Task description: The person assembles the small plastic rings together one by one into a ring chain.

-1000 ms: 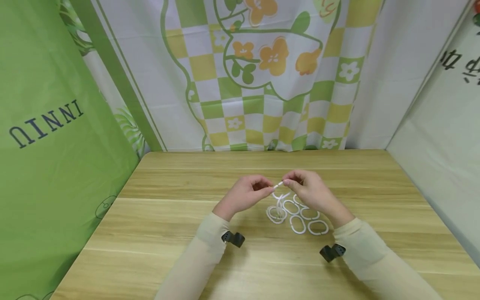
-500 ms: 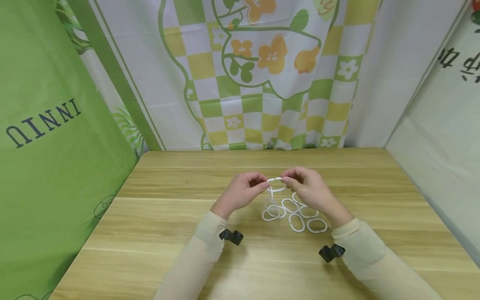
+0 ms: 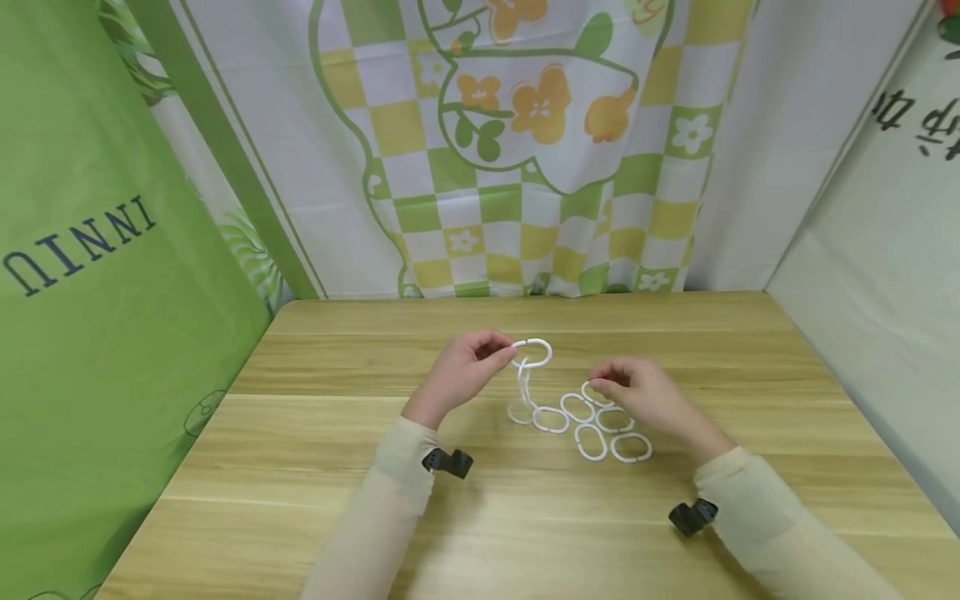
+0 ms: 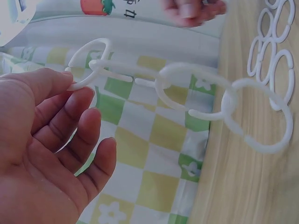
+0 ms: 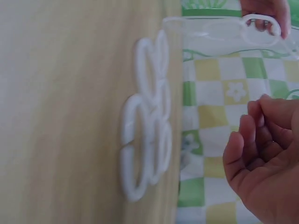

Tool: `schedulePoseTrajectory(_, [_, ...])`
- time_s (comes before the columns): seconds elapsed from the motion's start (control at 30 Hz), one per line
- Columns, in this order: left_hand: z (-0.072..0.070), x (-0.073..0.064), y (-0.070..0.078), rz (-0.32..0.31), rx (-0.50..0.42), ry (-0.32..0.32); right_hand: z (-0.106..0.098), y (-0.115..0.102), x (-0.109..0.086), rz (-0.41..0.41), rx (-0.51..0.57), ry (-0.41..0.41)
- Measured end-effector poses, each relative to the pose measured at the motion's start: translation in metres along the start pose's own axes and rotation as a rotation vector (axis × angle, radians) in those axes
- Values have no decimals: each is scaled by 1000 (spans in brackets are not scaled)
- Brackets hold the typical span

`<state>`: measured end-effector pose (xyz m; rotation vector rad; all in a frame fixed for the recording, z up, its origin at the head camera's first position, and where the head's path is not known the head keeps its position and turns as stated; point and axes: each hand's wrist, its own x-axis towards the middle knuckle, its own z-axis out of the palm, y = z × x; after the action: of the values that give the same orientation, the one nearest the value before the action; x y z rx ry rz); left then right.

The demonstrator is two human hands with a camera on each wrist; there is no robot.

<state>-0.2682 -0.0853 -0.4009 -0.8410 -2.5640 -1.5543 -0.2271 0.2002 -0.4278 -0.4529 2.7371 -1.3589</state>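
My left hand (image 3: 461, 371) pinches the top white oval link (image 3: 551, 353) between thumb and fingertips. From that link a short chain of white plastic links hangs; its lowest link (image 3: 550, 432) reaches down to the tabletop. In the left wrist view the joined links stretch rightward, and a lower link (image 4: 289, 123) shows a small gap in its ring. Above the loose links hovers my right hand (image 3: 648, 400), thumb and forefinger tips together and the other fingers loosely bent, holding nothing. Its fingertips overlap the farthest loose link (image 3: 585, 392) in the head view.
Several loose white links, such as the near one (image 3: 649, 450), lie in a cluster on the wooden table (image 3: 300, 500). A checked curtain (image 3: 480, 200) hangs behind the table. Green cloth (image 3: 90, 375) borders the left side and a pale sheet (image 3: 885, 275) the right.
Both hands were at the top link; the right has let go and moved right and nearer, over the loose links. The left has shifted left with the chain, which now hangs more stretched out.
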Motion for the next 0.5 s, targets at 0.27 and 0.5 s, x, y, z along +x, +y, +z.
schedulePoseTrajectory(0.27, [-7,-1,-2,22,19,1,20,19,2,-116,-266,-181])
schedulePoseTrajectory(0.5, [-4,0,-3,24,21,-1,25,16,4,-111,-344,-201])
